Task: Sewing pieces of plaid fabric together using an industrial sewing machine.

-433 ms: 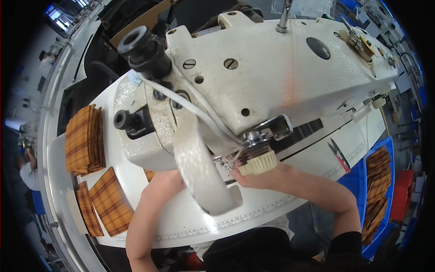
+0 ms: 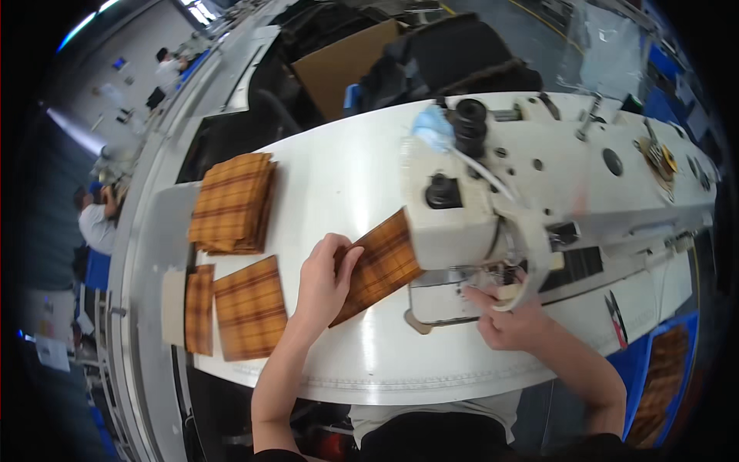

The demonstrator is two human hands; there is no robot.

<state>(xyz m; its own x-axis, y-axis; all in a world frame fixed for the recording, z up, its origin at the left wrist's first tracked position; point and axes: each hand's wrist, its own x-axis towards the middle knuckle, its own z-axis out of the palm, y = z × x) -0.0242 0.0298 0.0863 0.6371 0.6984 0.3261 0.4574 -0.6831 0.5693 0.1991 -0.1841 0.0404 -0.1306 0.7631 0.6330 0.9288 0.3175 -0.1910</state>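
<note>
A brown-orange plaid fabric piece [image 2: 385, 258] lies slantwise against the white head of a sewing machine [image 2: 446, 231]. My left hand [image 2: 323, 281] is closed on its left edge, thumb and fingers pinching the cloth. By the presser foot and needle plate [image 2: 443, 300], my right hand [image 2: 512, 319] stretches its index finger to the left, with the other fingers curled. The machine's white curved lever [image 2: 531, 254] partly covers this hand. I see no cloth in my right hand.
Left on the white table [image 2: 331, 185] are a thick stack of plaid pieces [image 2: 231, 204], a single plaid piece [image 2: 250, 308] and a narrow folded one [image 2: 199, 308]. Red-handled snips [image 2: 617, 319] lie at right, near a blue bin [image 2: 685, 362] holding plaid pieces. Other people sit far left.
The view has swung so the machine sits farther right and looks smaller. My left hand has come out from behind the machine, now left of it with a plaid piece. My right hand stays near the needle.
</note>
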